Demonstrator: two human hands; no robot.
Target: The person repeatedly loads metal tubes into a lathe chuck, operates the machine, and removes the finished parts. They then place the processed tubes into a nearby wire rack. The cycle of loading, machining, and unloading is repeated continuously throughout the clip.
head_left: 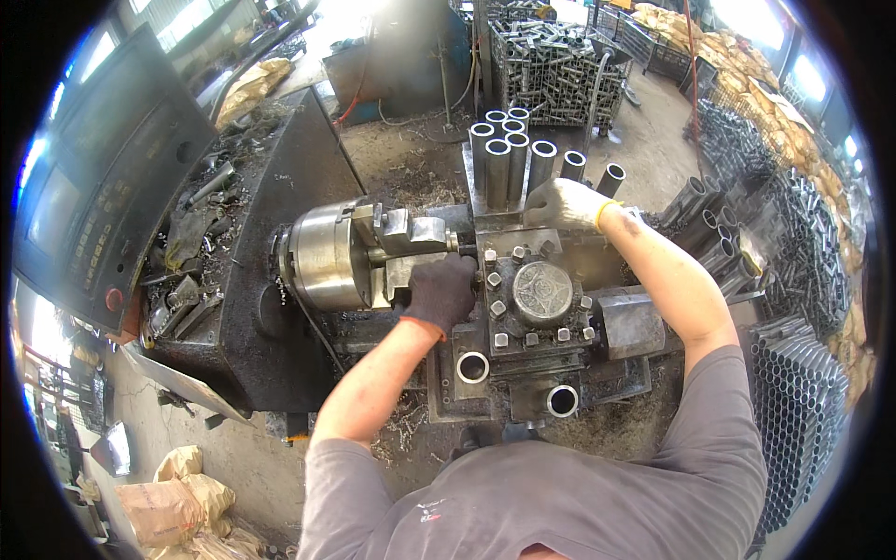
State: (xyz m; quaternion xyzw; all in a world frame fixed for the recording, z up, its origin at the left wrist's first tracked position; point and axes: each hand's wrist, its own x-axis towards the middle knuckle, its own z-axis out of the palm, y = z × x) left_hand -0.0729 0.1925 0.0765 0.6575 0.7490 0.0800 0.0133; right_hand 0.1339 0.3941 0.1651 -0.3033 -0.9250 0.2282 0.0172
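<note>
My left hand [439, 291], in a dark glove, is closed between the lathe chuck [327, 257] and the square tool post [539, 291]. What its fingers hold, if anything, is hidden. Steel jaws [411, 233] project from the chuck just beyond that hand. In a pale glove, my right hand [565, 203] reaches past the tool post, its fingers curled down beside several upright steel tubes [497, 173]. Whatever lies under those fingers cannot be made out. Two more tubes stand on the near side: one tube [472, 368] left of the tool post, another tube [562, 401] close to my body.
Metal shavings and scraps cover the headstock top [201, 243] at left. More tubes [714, 233] lean at the right, above a stack of tubes [798, 411]. A wire basket of metal parts [560, 75] stands at the back. Sacks [182, 499] lie on the floor, lower left.
</note>
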